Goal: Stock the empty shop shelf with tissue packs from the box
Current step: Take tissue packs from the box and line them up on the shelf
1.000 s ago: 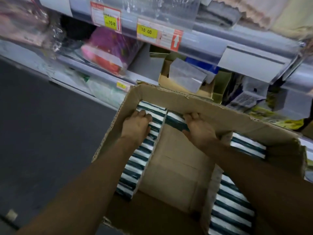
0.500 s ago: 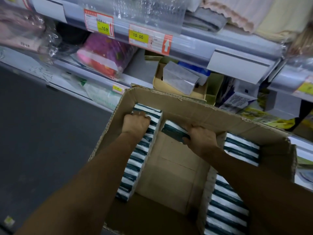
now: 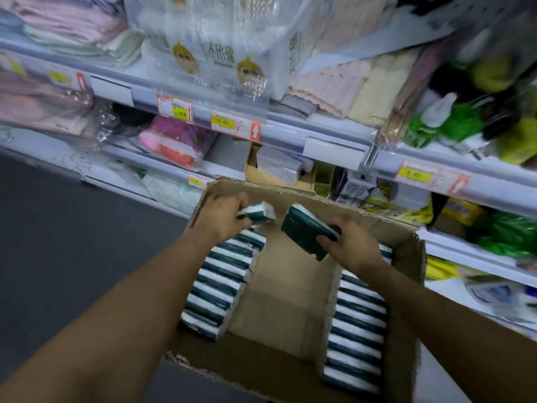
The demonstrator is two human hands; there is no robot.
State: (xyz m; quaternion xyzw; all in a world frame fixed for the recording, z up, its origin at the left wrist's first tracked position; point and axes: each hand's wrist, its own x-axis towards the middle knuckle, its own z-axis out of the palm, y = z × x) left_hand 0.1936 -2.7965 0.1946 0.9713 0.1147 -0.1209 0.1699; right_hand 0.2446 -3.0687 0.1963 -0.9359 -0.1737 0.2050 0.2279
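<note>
The shop shelves (image 3: 319, 135) fill the upper half of the view, from 9 o'clock across to 3 o'clock, and carry folded cloths, wrapped goods and yellow price labels (image 3: 223, 122) on their front rails. Below them, from the centre down to 6 o'clock, stands an open cardboard box (image 3: 290, 289). Inside it, a row of dark green and white tissue packs (image 3: 223, 283) lies along its wall at 9 o'clock, and a second row (image 3: 357, 327) lies along its wall at 3 o'clock; between the two rows the brown bottom of the box is bare. Both forearms reach in from 6 o'clock. At the 12 o'clock end of the box, the right hand (image 3: 351, 245) grips one dark green tissue pack (image 3: 308, 232), tilted and lifted above the box bottom. The left hand (image 3: 220, 216) holds another tissue pack (image 3: 255, 213), which is blurred, just above the far end of the first row. The two held packs are near each other but apart.
</note>
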